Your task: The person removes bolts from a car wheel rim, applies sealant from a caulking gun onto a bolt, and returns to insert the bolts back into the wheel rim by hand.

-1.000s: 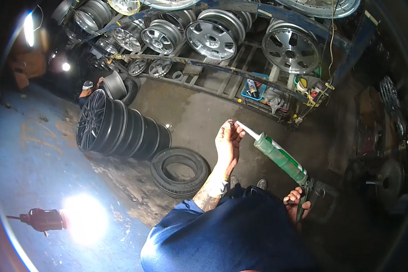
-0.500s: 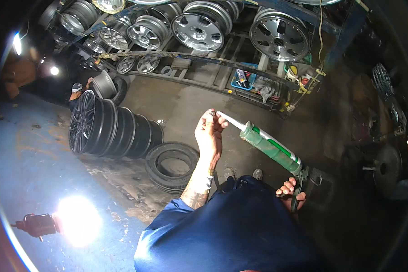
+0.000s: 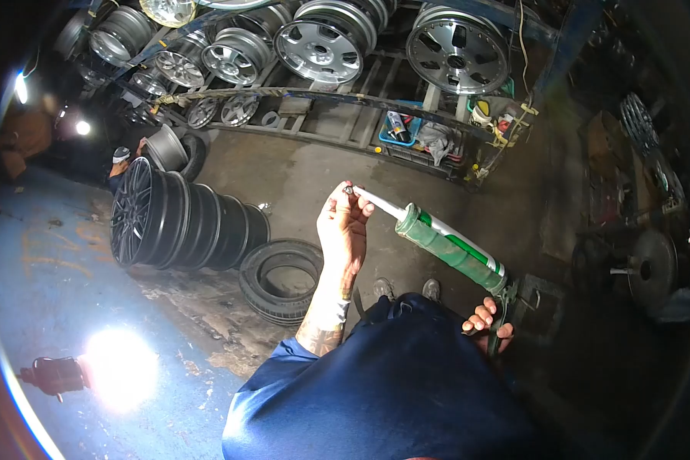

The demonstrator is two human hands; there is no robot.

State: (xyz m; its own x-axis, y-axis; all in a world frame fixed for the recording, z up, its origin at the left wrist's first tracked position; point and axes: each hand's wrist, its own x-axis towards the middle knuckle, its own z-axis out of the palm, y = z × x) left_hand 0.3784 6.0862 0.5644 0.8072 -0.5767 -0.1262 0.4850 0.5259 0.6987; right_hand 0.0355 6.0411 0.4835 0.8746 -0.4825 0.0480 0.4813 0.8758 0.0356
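Observation:
My right hand (image 3: 489, 322) is wrapped round the handle of a green caulking gun (image 3: 451, 253), which carries a white-and-green cartridge. The gun slants up and to the left, its pale nozzle (image 3: 381, 202) ending at the fingertips of my left hand (image 3: 343, 230). Between those raised, pinched fingers is a small dark, shiny piece (image 3: 349, 189), too small to name, close against the nozzle tip. Whether the nozzle touches it I cannot tell.
A rack (image 3: 299, 96) of alloy wheels runs across the back, with a blue basket (image 3: 401, 130) low on it. Black wheels (image 3: 199, 218) lie in a row beside a tyre (image 3: 281, 280). Another person (image 3: 119, 165) is at far left. A bright lamp (image 3: 123, 369) glares at lower left.
The whole view has shifted slightly, so most things sit a little further left. Both hands keep their grip, with the nozzle tip still at my left fingertips.

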